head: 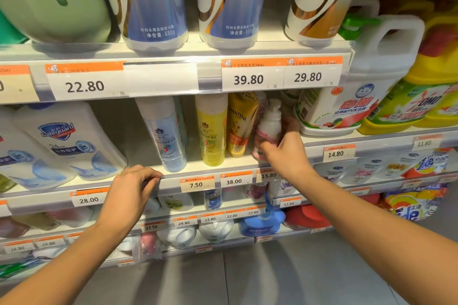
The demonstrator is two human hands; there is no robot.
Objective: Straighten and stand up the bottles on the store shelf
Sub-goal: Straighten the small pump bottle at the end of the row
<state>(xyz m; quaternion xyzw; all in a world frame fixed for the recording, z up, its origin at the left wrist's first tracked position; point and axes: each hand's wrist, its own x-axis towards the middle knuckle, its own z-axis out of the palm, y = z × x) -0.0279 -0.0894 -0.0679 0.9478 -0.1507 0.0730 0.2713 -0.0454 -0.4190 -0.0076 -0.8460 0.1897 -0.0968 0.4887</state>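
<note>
Bottles stand in a row on the middle shelf [233, 164], at about 12 o'clock from the person. Nearest, the left hand [128, 193] rests on the shelf's front edge at 10 o'clock, fingers curled over the price rail, holding no bottle. A little farther, at 1 o'clock, the right hand [285, 148] is closed around a small pink pump bottle [269, 131], which leans slightly. Behind it stands a gold Pantene tube [239, 124], then a yellow bottle [212, 129] and a clear blue bottle [166, 134], tilted.

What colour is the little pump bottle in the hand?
Pink with a white top: the pump bottle, held by the right hand, shows in the head view.
</note>
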